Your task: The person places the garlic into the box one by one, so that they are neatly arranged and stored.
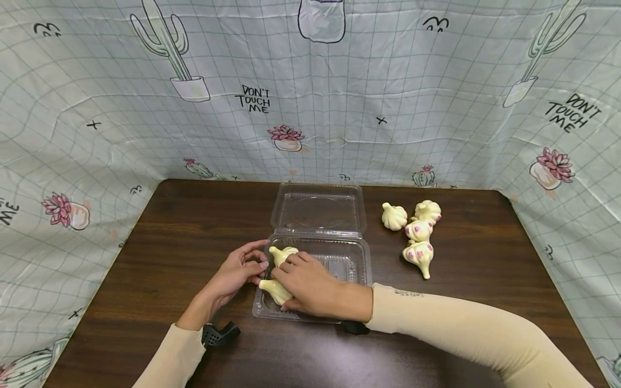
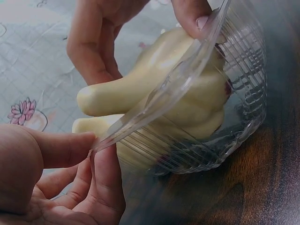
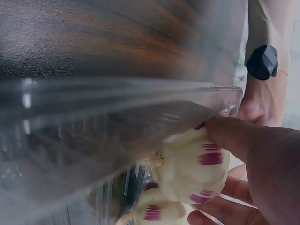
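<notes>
A clear plastic clamshell container (image 1: 361, 277) lies with its lid (image 1: 317, 209) folded back. My left hand (image 1: 236, 272) pinches the left rim between thumb and fingers, plain in the left wrist view. Inside the left side of the tray, my right hand (image 1: 310, 283) grips a garlic bulb (image 1: 275, 291), cream with purple marks, its stem pointing left over the rim. The right wrist view shows the thumb and fingers around this bulb (image 3: 192, 166), root side facing the camera. Behind it in the tray sits another garlic bulb (image 1: 281, 254), partly hidden by the right hand.
Several more garlic bulbs (image 1: 419, 230) lie in a loose group on the dark wooden table (image 1: 208, 215), right of the container. A patterned cloth (image 1: 335, 129) hangs behind the table and along both sides. Each wrist carries a black camera mount (image 1: 220, 334).
</notes>
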Demonstrator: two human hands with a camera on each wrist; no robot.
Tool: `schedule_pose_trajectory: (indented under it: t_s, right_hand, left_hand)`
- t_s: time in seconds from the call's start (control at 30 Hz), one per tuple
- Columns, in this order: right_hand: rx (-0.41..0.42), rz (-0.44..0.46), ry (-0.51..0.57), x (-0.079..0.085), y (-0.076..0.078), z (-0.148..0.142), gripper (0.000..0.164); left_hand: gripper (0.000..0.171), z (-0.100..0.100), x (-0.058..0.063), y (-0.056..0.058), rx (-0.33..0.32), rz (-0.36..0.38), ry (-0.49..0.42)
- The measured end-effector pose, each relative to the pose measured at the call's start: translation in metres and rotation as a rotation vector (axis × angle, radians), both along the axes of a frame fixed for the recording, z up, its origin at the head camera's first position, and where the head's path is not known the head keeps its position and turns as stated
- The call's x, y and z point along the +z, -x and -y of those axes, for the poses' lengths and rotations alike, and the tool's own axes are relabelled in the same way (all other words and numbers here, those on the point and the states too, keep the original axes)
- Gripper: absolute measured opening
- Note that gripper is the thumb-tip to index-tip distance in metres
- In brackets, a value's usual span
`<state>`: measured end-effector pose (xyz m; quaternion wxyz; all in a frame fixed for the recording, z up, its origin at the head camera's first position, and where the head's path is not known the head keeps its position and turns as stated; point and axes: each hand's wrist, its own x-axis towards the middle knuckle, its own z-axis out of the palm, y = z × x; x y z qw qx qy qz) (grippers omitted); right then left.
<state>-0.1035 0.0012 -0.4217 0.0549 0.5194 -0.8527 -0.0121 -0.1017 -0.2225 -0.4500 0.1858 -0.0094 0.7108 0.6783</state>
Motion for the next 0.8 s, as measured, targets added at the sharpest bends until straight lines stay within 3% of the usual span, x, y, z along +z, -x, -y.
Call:
schedule_pose_trajectory:
  t_s: [0.8]
  right_hand:
    - [0.001,0.000,0.023,-0.0020,-0.0020,0.0019,0.054]
  left_hand:
    - [0.060,0.0003,-0.0006,-0.0003,-0.008,0.008,0.002]
